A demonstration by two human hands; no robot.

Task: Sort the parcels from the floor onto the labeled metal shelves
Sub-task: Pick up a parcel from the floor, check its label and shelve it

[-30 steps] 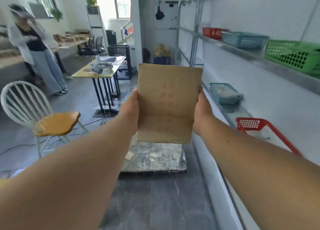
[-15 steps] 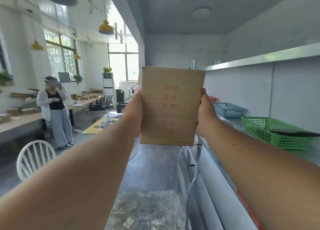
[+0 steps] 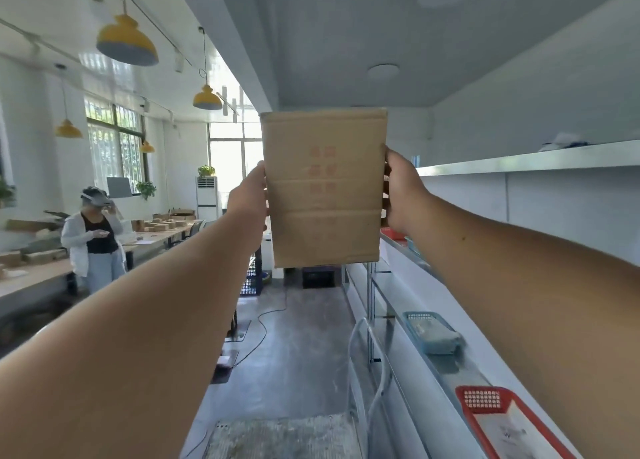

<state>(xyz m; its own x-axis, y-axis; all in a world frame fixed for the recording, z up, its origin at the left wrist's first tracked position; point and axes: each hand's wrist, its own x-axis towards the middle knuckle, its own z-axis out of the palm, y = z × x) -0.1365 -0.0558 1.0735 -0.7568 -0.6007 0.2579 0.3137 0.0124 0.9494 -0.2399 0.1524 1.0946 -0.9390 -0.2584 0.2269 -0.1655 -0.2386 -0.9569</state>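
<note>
The box [image 3: 323,188] is up in the air, held out in front at the end of two straight arms. It stands upright and has pale red print on the side we see. The left hand [image 3: 247,199] grips its left side and the right hand [image 3: 401,195] grips its right side, with fingertips curled round the edge, so the box is squeezed between them. It is not on a shelf yet. The top shelf [image 3: 519,159] runs along the wall on the right, just beside the right hand and about as high as the middle of the box. I think the job now is to carry the box to its place up there, but I cannot read any labels from here. To do it well, both hands should squeeze the same, so the box stays level. Turn it to the right, lift its bottom over the shelf edge, slide it in, and let go only when it sits flat. Something white and blue [image 3: 562,140] lies farther along the top shelf, so the box should go beside it, not on it. On the lower shelf [image 3: 464,375] there is a blue basket [image 3: 431,332] with something pale inside, and nearer us a red basket [image 3: 485,399] with a flat white thing in it. Down below, a cart [image 3: 277,438] stands close to the shelves, and its handle could bump a leg. A cable [image 3: 263,323] lies on the floor [image 3: 304,348] ahead. Another person [image 3: 95,240] stands far off on the left by a long table [image 3: 34,278].
</note>
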